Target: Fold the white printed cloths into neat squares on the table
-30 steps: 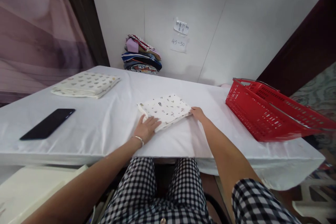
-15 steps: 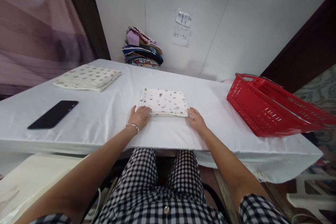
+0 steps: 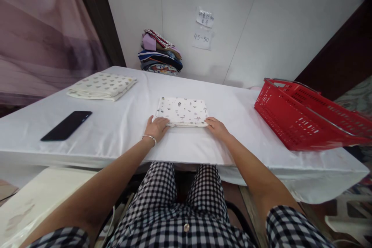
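A folded white cloth (image 3: 183,110) printed with small plants and animals lies flat on the table in front of me, its layered folded edge toward me. At its near left corner, my left hand (image 3: 157,128) rests with the fingers laid flat over the edge and the thumb apart. My right hand (image 3: 216,127) has its fingertips closed on the near right corner; its thumb is hard to make out. Farther left sits another folded cream cloth (image 3: 101,85) with a grey leaf-like print, touched by neither hand.
A black phone (image 3: 66,126) lies at the left on the white-covered table (image 3: 116,131). To the right stands a red plastic basket (image 3: 299,120) with metal handles. Against the wall is a stack of folded fabrics (image 3: 161,54), beside paper signs (image 3: 202,38).
My right fingers have moved slightly onto the cloth's near right corner. The left hand stays at the left corner. The whole view has shifted a little.
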A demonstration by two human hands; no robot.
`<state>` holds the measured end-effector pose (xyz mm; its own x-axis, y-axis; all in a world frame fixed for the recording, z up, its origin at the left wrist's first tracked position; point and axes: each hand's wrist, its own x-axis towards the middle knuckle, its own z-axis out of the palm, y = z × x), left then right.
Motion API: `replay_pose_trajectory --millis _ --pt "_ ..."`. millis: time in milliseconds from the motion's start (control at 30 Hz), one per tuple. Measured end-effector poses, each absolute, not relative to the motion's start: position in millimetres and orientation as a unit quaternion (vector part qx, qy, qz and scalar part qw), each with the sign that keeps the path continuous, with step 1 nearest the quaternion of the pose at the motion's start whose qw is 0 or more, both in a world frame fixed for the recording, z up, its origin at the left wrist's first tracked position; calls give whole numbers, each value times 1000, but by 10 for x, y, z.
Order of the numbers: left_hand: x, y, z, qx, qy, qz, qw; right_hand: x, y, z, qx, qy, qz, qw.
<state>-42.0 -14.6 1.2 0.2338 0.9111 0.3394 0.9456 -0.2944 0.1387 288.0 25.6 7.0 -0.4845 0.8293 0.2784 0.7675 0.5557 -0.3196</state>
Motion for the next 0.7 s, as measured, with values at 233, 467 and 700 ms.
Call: replay_pose_trajectory --millis 233,467,700 --pt "-415 -154 7 -789 -584 -182 61 2879 431 72 -462 -848 22 259" --pt "-425 -163 5 -793 -583 -163 67 2908 304 -176 -488 -844 -9 222" --pt "-334 -158 21 -801 -567 -172 84 2855 244 -90 -474 -860 -48 185"
